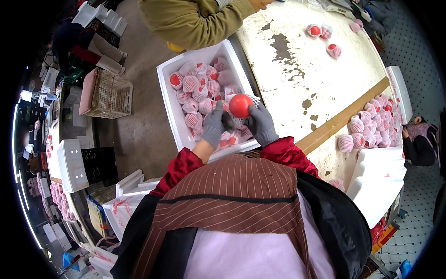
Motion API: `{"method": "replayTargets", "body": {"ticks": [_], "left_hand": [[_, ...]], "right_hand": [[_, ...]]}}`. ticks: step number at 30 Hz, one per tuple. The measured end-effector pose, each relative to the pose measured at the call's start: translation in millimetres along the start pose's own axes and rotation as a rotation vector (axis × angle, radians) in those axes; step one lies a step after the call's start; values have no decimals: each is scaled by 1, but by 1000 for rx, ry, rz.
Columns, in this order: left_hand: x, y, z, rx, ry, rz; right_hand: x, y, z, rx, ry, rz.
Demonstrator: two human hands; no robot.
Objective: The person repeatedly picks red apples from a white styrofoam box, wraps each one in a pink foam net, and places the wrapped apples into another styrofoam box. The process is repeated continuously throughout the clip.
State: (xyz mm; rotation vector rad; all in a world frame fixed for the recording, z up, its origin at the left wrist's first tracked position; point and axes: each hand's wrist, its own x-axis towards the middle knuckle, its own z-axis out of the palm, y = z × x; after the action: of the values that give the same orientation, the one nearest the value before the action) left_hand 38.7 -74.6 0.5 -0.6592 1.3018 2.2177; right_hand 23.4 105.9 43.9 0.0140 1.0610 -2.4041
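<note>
Both of my hands wear grey knit gloves and are over a white foam box (pixel 166 90) full of round red fruit in foam net sleeves (pixel 190 84). My right hand (pixel 262 122) holds a smooth red fruit (pixel 240 105), possibly a tomato, with a white foam net behind it. The fruit's red surface faces up, bare of net. My left hand (pixel 214 125) is at the left of this fruit, its fingers beside other netted fruit in the box. Whether it grips anything is unclear, as its fingertips are partly hidden.
Right of the box stands a worn white table (pixel 278 80) with a wooden strip (pixel 343 117) across it and a heap of netted fruit (pixel 374 122) beyond. A co-worker's olive sleeve (pixel 209 31) reaches past the box's far end. A plastic crate (pixel 111 94) stands on the floor at left.
</note>
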Motion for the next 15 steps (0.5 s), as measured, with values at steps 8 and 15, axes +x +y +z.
{"method": "replayTargets", "body": {"ticks": [8, 15], "left_hand": [[4, -19, 6, 224, -382, 359], [-16, 21, 29, 585, 367, 750]], "right_hand": [[-2, -4, 3, 385, 95, 200], [2, 2, -9, -524, 101, -182]]}}
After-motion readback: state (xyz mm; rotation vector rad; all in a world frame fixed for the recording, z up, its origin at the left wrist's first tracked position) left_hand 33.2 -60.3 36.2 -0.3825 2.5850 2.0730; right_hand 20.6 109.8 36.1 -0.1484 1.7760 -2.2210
